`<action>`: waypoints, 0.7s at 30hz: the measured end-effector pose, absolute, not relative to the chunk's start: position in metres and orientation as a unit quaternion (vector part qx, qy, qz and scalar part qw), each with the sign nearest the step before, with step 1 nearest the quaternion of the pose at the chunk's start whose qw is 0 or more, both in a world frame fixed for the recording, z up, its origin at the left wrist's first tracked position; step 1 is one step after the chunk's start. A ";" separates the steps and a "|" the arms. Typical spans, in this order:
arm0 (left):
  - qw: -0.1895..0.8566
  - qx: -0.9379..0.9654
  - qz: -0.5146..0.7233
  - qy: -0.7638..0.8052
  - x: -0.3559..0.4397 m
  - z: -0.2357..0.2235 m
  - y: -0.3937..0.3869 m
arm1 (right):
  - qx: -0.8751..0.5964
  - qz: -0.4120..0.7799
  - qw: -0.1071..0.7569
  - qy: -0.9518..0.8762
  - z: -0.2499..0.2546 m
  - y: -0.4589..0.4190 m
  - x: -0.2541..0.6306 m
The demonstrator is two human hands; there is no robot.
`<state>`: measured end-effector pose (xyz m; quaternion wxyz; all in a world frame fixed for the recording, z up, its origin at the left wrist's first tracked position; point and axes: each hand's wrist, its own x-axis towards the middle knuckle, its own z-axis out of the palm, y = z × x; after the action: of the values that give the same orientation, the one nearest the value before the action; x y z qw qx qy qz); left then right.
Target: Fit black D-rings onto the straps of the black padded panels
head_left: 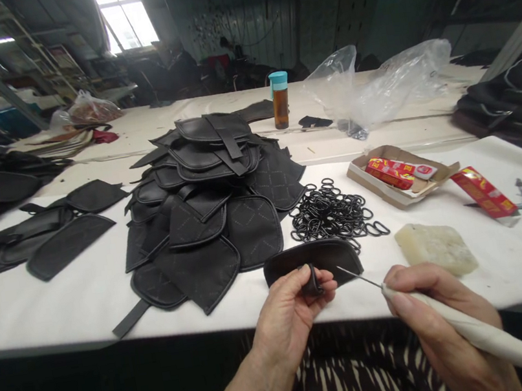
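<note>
The left hand is pinching a seemingly unfinished strap, the right hand is gripping a pointed tool, and rings are lying loose, apparently unused.

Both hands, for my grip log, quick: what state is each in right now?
Left hand: closed, pinching a folded black strap between thumb and fingers.
Right hand: closed, holding a thin-tipped tool by its whitish handle.

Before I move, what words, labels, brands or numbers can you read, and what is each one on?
Nothing reads clearly enough to quote.
Red packaging in the cardboard tray: printed, too small and blurred.
Red box right of the tray: yellow print, too blurred.
Bottle: no readable text.
Pointed tool: no lettering I can make out.
</note>
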<state>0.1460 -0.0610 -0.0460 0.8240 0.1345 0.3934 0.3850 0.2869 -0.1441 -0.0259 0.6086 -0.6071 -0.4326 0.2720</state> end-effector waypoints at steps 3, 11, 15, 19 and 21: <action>0.822 0.133 0.387 0.396 0.145 -0.047 -0.062 | -0.604 0.264 0.611 -0.439 -0.027 -0.147 0.289; 0.818 0.138 0.385 0.405 0.146 -0.046 -0.061 | -0.611 0.257 0.620 -0.421 -0.027 -0.154 0.292; 0.821 0.137 0.382 0.401 0.146 -0.044 -0.063 | -0.618 0.249 0.624 -0.407 -0.024 -0.157 0.293; 0.825 0.134 0.373 0.402 0.140 -0.038 -0.066 | -0.635 0.218 0.624 -0.401 -0.033 -0.163 0.301; 0.827 0.129 0.362 0.410 0.134 -0.033 -0.070 | -0.636 0.195 0.616 -0.421 -0.045 -0.167 0.310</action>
<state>0.1338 -0.0701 -0.0333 0.8274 0.1289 0.4097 0.3620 0.3095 -0.1670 -0.0451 0.6162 -0.6363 -0.4209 0.1954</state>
